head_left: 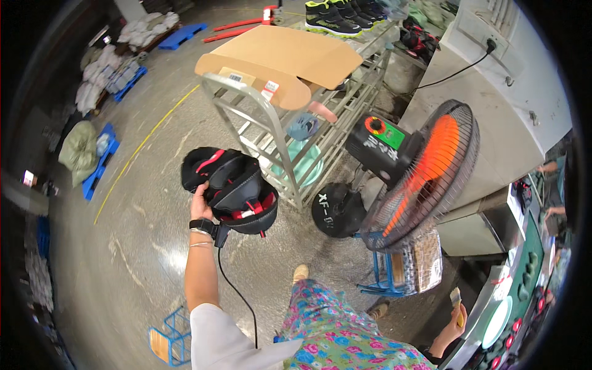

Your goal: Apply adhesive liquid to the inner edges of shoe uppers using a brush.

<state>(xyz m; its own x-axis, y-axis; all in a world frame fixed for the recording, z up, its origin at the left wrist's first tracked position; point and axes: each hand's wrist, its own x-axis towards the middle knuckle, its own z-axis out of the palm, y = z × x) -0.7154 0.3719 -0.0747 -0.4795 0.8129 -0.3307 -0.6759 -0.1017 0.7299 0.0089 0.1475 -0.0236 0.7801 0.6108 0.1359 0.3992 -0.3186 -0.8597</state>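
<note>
My left hand (201, 203) is closed around the edge of a bunch of black shoe uppers (231, 185) with red trim, nested together and held up over the floor at left of centre. A dark band and a small black device with a cable are on that wrist. At the lower right, my right hand (453, 327) grips a flat brush (456, 298) with pale bristles and a yellowish handle. That hand is beside a work line (531, 246) with a green surface, where a pale green round dish (497, 322) and several black-and-red shoe parts lie.
A metal rack cart (271, 117) carries a cardboard sheet (290, 55) and finished shoes (336, 18). A large black fan (425, 179) stands right of centre, near a wrapped box (425, 262). A blue-framed stool (161, 346) is at lower left. Blue pallets (102, 163) line the far left.
</note>
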